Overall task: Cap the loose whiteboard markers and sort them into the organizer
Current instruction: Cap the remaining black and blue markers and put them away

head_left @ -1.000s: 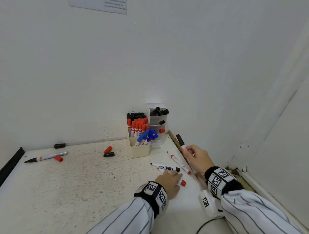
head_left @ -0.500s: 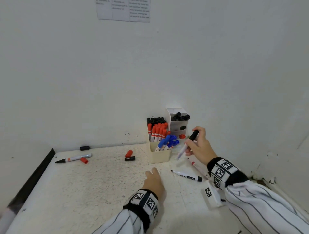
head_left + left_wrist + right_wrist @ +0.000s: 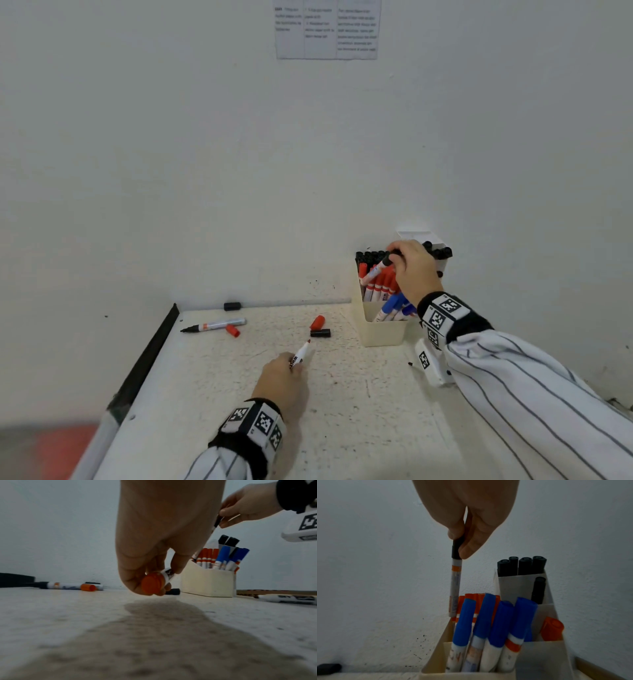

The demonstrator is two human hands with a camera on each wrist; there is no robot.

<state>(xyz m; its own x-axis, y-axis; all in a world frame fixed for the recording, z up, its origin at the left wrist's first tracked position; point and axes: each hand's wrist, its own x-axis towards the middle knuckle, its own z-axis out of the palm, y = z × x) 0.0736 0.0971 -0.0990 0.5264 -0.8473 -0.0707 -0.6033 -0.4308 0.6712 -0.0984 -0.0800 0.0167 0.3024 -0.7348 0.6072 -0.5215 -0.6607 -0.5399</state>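
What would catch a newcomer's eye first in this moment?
Probably the cream organizer against the wall, packed with red, blue and black markers, where the right hand lowers a black-capped marker into the back row. Next, the left hand at the table's middle holds an uncapped red marker, its tip towards a loose red cap.

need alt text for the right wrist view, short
The right hand pinches the black cap of a marker held upright, its lower end among the red markers in a cream organizer. Blue markers stand in front, and black markers fill a taller compartment on the right.
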